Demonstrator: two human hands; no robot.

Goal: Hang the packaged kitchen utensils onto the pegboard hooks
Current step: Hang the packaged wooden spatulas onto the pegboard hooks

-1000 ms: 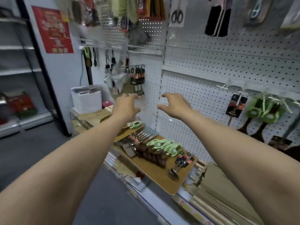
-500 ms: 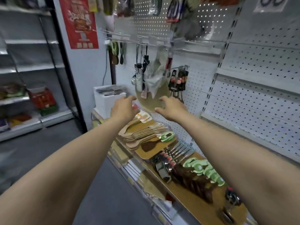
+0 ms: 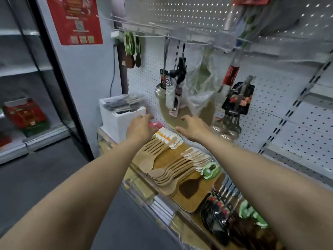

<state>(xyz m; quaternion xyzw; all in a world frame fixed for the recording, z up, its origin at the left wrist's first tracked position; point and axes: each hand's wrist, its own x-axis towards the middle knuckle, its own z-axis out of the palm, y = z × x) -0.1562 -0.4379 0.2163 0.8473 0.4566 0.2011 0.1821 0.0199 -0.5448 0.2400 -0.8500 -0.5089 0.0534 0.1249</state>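
A red poster hangs on the wall above a white box.

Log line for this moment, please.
stage: pre-grasp | left hand: open, by wooden spatulas | right hand: open, empty | held: nothing

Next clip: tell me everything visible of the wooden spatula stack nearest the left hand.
The wooden spatula stack is a fanned, overlapping pile of pale, bare-looking wood. White card tags with orange marks cover the handle ends, which point toward the pegboard; the broad blades point toward the aisle. It lies flat on a brown board on the shelf, next to a similar spoon stack. The left hand hovers over the tag end; whether it touches is unclear.
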